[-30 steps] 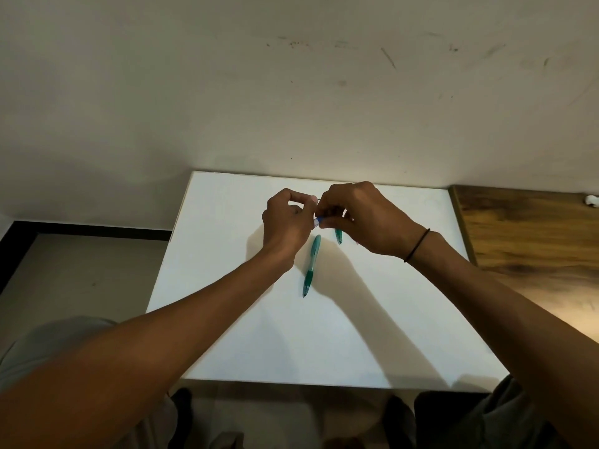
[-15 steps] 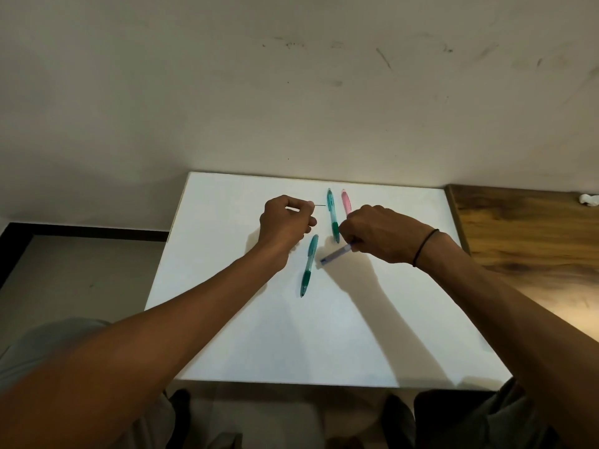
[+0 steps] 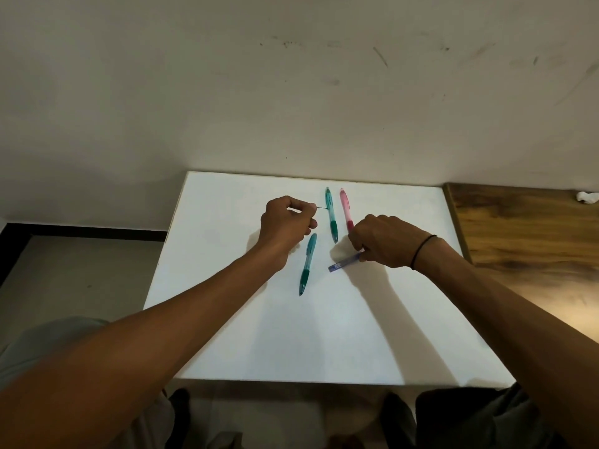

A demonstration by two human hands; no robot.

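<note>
Hands of a seated person reach out over a white tabletop [image 3: 291, 335], seen from above. The left hand [image 3: 287, 222] is curled into a loose fist. Its thumb and forefinger pinch a thin dark rod [image 3: 322, 208], fine as a pencil lead, whose free end pokes out sideways toward the right hand's side. The right hand [image 3: 382, 241] sits knuckles up, low over the surface, nearer the person than the left hand. Its fingers are curled around one end of a small blue tube [image 3: 343, 264]. The tube's free end slants out toward the left hand and the person; whether it touches the surface cannot be told. A black band [image 3: 423, 251] circles the right wrist.

Between the two hands lies a teal pen [image 3: 331, 215], pointing toward the person, and the rod's tip comes close to its barrel. Just beside it, on the right hand's side, lies a pink pen [image 3: 346, 210], its near end hidden behind the right knuckles. A second teal pen [image 3: 307, 265] lies just below the left hand, running toward the person. Beyond the right hand's outer side a wooden surface [image 3: 518, 228] adjoins the white one, with a small white object [image 3: 586, 196] at its far edge.
</note>
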